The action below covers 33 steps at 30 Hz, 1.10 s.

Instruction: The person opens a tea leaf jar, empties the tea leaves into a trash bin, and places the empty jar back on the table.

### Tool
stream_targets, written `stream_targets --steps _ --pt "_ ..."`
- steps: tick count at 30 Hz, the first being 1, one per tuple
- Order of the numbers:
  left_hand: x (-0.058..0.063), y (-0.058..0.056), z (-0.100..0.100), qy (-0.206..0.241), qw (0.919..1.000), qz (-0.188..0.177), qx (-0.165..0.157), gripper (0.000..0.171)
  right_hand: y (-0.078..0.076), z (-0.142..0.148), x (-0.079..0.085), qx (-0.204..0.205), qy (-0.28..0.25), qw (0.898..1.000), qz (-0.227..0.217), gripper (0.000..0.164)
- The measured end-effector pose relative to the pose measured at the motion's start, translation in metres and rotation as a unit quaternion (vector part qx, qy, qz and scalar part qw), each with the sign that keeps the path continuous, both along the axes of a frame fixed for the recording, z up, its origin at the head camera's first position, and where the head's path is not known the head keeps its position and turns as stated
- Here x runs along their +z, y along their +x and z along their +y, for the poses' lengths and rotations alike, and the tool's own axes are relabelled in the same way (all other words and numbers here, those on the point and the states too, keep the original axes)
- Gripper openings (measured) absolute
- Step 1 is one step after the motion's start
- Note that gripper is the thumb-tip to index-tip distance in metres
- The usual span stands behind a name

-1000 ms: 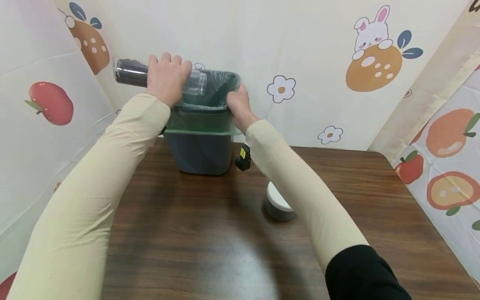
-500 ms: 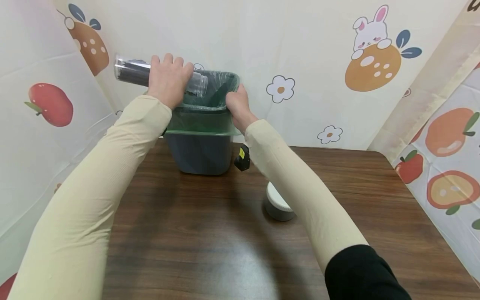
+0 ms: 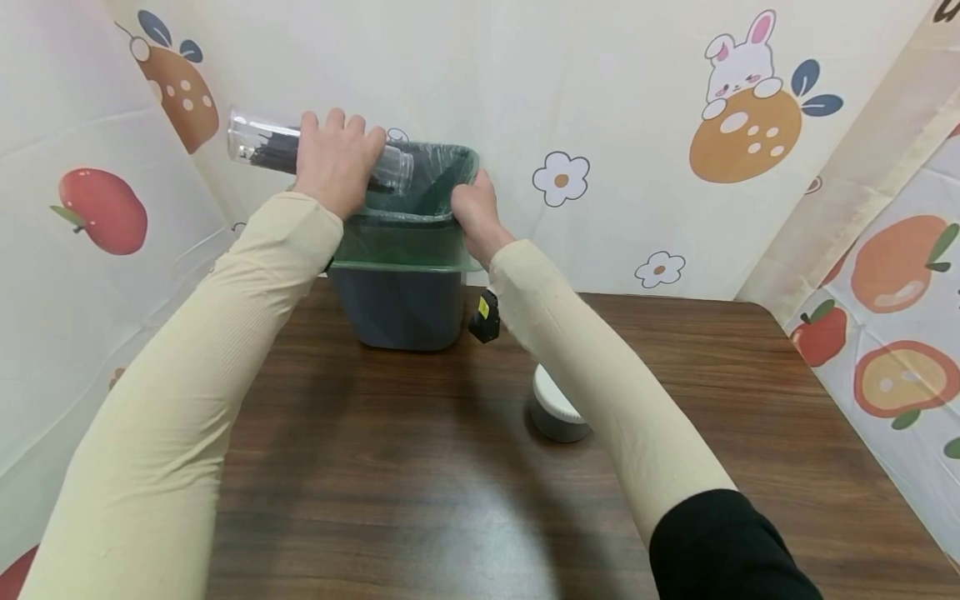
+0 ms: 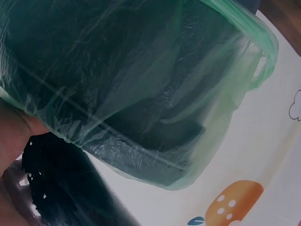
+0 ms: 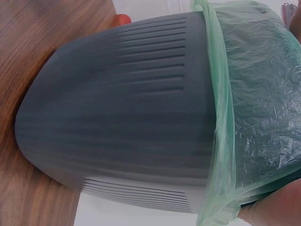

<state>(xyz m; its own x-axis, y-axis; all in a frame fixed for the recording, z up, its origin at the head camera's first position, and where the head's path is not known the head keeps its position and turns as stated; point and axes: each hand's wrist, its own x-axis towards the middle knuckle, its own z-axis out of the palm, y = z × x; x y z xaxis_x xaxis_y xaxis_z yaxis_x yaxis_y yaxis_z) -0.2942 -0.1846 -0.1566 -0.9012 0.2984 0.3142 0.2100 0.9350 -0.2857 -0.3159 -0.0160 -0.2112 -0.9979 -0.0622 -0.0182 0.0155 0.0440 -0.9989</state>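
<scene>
My left hand [image 3: 339,162] grips a clear cylindrical jar [image 3: 243,137] from above, part filled with dark contents. The jar lies almost level, its mouth tipped slightly down over the opening of a dark grey trash bin [image 3: 401,308]. In the left wrist view, the dark contents [image 4: 66,179] fill the visible part of the jar. A green plastic bag [image 3: 405,242] lines the bin and folds down outside its rim. My right hand [image 3: 480,212] holds the bin's right rim through the bag, as the right wrist view shows close up. What lies inside the bin is hidden.
A round piece with a white ridged top and grey side [image 3: 557,408] stands on the wooden table [image 3: 420,467], partly behind my right forearm. The bin stands upright by the back edge. A printed curtain [image 3: 615,100] hangs behind.
The dark contents have shifted toward the jar's mouth, leaving more clear space at the jar's left end. The jar tips slightly further down to the right. My right hand keeps its place.
</scene>
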Motion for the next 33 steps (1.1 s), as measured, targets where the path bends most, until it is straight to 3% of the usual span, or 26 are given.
stream_targets --steps 11,23,33 --pt "-0.0041 0.0007 0.0016 -0.011 0.9999 0.005 0.004 0.037 0.0011 0.0007 -0.0003 -0.003 0.003 1.000 -0.001 0.062" --pt "-0.0004 0.0011 0.0011 -0.015 0.9998 -0.005 0.013 0.036 0.0005 0.0000 -0.0004 -0.001 -0.002 1.000 0.000 0.065" --pt "-0.0016 0.0030 0.0018 0.000 1.0000 -0.005 0.004 0.036 0.0001 0.0000 -0.0009 -0.003 -0.002 1.000 0.002 0.067"
